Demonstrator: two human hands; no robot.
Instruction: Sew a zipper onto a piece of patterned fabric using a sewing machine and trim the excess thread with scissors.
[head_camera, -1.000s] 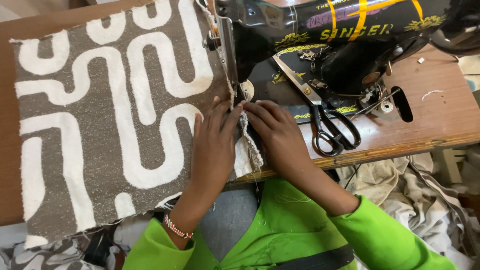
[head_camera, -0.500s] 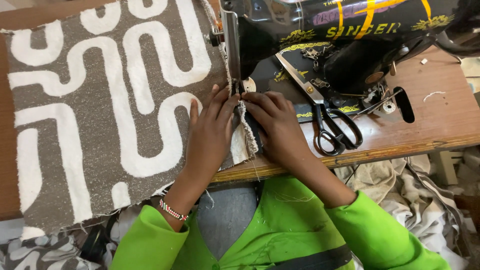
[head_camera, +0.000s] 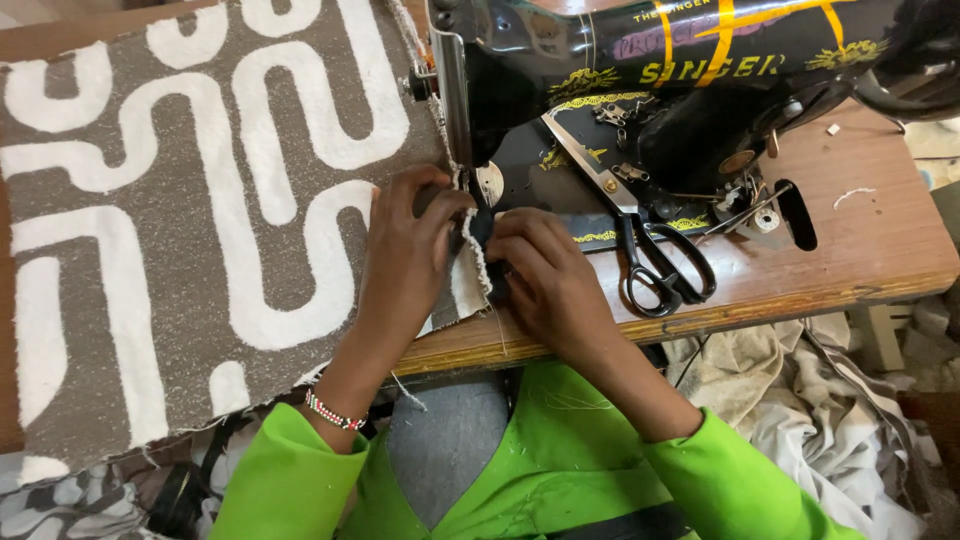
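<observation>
Wooden table (head_camera: 850, 250): one fabric (head_camera: 200, 230), one scissors (head_camera: 655, 265), two hands pinching.

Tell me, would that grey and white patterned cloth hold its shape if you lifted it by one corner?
Probably not. The patterned cloth drapes over the wooden table edge, so it would likely sag. Its nubby weave looks thick, so perhaps rather heavy. The frayed edge between the left hand and right hand may shed threads.

Grey-brown fabric (head_camera: 200, 230) with white winding bands, black-and-gold sewing machine (head_camera: 650, 90), lime-green sleeves (head_camera: 560, 470)
</observation>
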